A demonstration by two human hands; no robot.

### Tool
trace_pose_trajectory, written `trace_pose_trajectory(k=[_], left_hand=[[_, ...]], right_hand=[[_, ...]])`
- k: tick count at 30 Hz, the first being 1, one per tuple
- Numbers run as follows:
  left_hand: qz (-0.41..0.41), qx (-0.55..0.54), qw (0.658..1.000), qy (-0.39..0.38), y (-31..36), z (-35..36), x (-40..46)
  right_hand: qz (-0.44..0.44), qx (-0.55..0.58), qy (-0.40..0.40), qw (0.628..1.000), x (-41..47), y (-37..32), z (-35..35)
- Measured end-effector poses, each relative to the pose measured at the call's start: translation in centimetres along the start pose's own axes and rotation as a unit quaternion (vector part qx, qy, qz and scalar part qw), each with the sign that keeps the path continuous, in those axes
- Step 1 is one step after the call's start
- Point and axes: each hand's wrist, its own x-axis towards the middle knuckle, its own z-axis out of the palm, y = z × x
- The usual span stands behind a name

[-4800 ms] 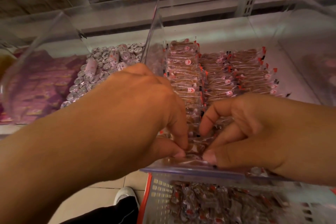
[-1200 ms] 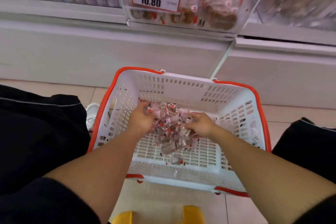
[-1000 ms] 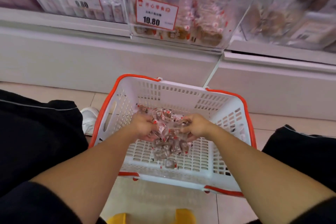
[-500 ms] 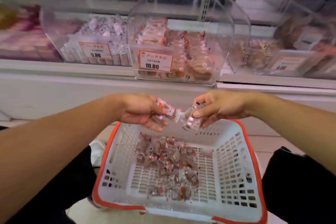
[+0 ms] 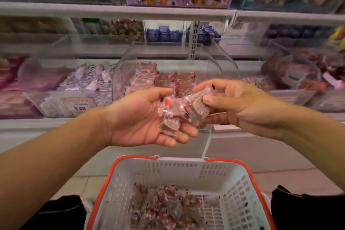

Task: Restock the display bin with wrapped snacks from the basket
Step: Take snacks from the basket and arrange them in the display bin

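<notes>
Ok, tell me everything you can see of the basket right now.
The basket is white plastic with slotted, perforated walls and floor and an orange-red rim; two small white clips sit on its far rim. It stands upright on the tiled floor, low in the view, below both hands and in front of the shelf base. A loose heap of wrapped snacks in clear film with red marks covers much of its floor. Neither hand touches it. Its near edge is cut off by the frame.
</notes>
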Motion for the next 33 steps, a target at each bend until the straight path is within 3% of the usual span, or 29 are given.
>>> trace_pose_trajectory(k=[4,7,10,14,20,27,33], left_hand=[[0.009,-0.001,1.0,-0.027,0.1,-0.3,-0.1],[0.055,-0.023,0.998,0.011,-0.1,-0.3,0.2],[0.081,-0.025,0.995,0.049,-0.1,0.0,0.5],[0.038,-0.018,0.999,0.008,-0.4,0.4,0.3],[0.019,-0.02,0.998,-0.052,-0.3,0.9,0.2],[0.058,0.01,0.998,-0.011,-0.6,1.0,-0.1],[0.037,0.114,0.993,-0.002,0.3,0.9,-0.3]], right_hand=[[-0.004,-0.03,0.007,1.0,0.4,-0.3,-0.8],[-0.018,0.002,0.038,0.999,0.7,-0.9,-1.3],[-0.032,-0.008,0.016,0.999,0.7,-1.4,-1.8],[-0.046,-0.041,-0.035,0.998,0.5,-1.0,-1.3],[-0.117,-0.19,-0.006,0.975,0.1,-0.5,0.4],[-0.087,-0.266,-0.038,0.959,-0.5,0.4,1.8],[-0.071,-0.291,-0.076,0.951,-0.6,-1.1,1.0]])
